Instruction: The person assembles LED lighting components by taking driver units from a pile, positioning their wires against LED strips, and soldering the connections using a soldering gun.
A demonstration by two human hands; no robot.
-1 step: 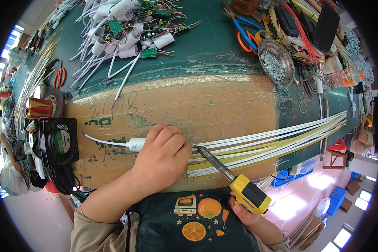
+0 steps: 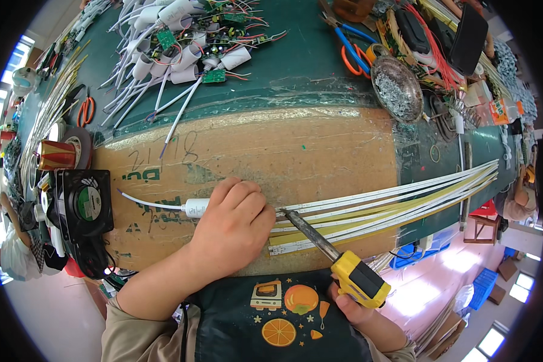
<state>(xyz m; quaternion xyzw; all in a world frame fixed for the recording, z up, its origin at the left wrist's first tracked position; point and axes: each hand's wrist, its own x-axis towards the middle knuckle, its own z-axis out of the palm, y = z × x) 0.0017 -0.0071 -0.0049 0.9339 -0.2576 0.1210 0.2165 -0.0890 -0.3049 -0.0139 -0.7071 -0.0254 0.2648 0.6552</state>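
- Fingers of the left hand (image 2: 230,226) close over one end of a white cylinder (image 2: 195,208), fingertips hidden.
- The right hand (image 2: 353,311) grips a yellow-handled soldering iron (image 2: 359,279), its tip just beside the left fingers, at the ends of white-and-yellow strips (image 2: 368,206).
- Cylinder and strips lie on a cardboard sheet (image 2: 332,142) across a green surface (image 2: 295,57).
- Beyond, wired white cylinders and circuit boards (image 2: 214,76) pile up.

Light is bright at the windows (image 2: 490,342) — the floor (image 2: 407,295) shines white in spots. The bench (image 2: 301,66) looks sharp — lines bend near the dark edges.
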